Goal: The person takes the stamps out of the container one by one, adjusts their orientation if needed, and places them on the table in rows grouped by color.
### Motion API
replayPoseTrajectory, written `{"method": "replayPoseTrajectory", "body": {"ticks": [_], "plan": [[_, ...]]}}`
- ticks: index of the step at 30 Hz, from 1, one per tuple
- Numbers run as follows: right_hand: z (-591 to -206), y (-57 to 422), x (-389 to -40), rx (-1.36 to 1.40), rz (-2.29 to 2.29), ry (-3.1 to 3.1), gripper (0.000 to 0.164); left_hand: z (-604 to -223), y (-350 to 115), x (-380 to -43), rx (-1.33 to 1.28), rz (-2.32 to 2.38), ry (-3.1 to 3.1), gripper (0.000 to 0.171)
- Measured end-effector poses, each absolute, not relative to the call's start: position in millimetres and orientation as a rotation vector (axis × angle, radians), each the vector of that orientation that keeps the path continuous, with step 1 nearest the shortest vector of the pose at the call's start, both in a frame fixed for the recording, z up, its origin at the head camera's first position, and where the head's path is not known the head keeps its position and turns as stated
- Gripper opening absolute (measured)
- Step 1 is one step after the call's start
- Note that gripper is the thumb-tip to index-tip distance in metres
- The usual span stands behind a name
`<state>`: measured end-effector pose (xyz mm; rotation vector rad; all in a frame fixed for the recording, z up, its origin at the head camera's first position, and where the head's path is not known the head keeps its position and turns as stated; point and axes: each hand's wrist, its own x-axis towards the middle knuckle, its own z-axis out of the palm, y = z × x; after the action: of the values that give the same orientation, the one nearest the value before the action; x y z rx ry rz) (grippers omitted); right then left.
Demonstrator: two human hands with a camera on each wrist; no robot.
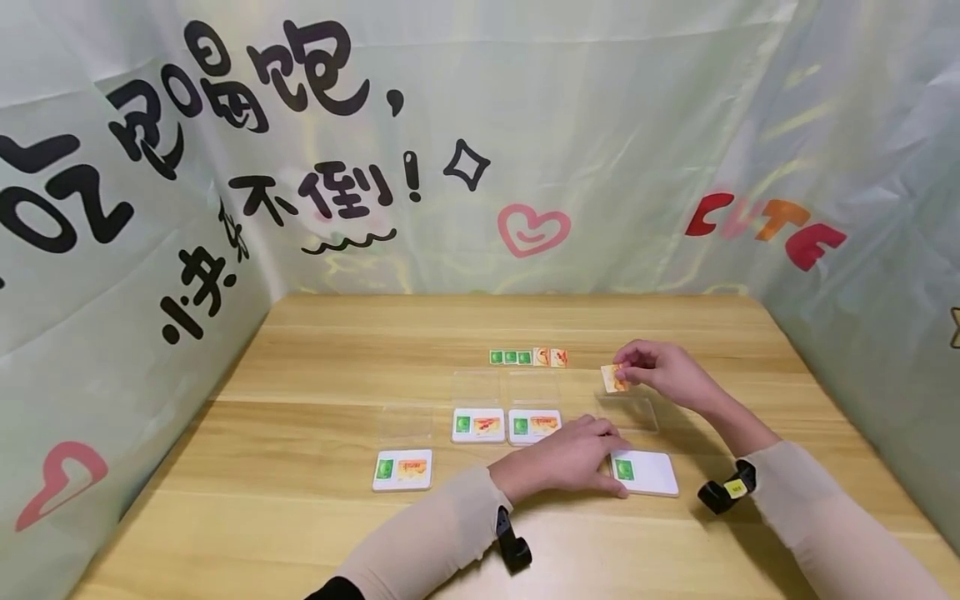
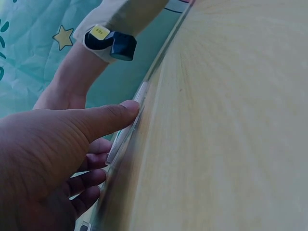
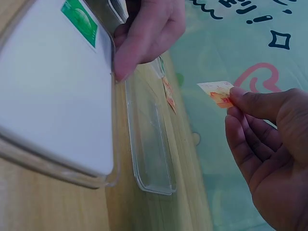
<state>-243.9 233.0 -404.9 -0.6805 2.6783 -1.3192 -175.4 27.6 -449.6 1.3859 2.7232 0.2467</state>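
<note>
My right hand [image 1: 670, 377] pinches a small white-and-orange sticker [image 1: 613, 379] between thumb and fingers, raised above the table. In the right wrist view the same sticker [image 3: 215, 93] sticks out past the fingertips. My left hand [image 1: 576, 457] holds the left edge of a clear plastic case with a white face [image 1: 656, 473], thumb on the near side and fingers on the far side. One green sticker [image 1: 623, 471] is on the left of that white face. Behind the case lies its transparent lid [image 1: 637, 414], flipped back. Seen edge-on in the left wrist view, the case [image 2: 126, 137] sits by the thumb.
Farther back on the wooden table [image 1: 337, 358] a row holds three green stickers [image 1: 511, 357] and two orange ones [image 1: 550, 357]. Three more cases, including the leftmost one [image 1: 402, 471], each bear a green and an orange sticker. Printed cloth [image 1: 637, 150] walls the table.
</note>
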Motion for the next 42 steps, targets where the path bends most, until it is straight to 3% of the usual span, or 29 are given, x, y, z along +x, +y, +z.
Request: {"method": "replayPoseTrajectory", "body": {"ticks": [22,42], "plan": [[-417.1,223.5,-275.3,-0.582,-1.364,2.65,0.019,-452.8,26.9,-178.0,1.41,0.23,2.736,0.066],[-431.5,212.3,-299.2,-0.516,-1.381,2.581,0.014,-452.0,26.4,-176.3,1.421,0.234,2.724,0.064]]}}
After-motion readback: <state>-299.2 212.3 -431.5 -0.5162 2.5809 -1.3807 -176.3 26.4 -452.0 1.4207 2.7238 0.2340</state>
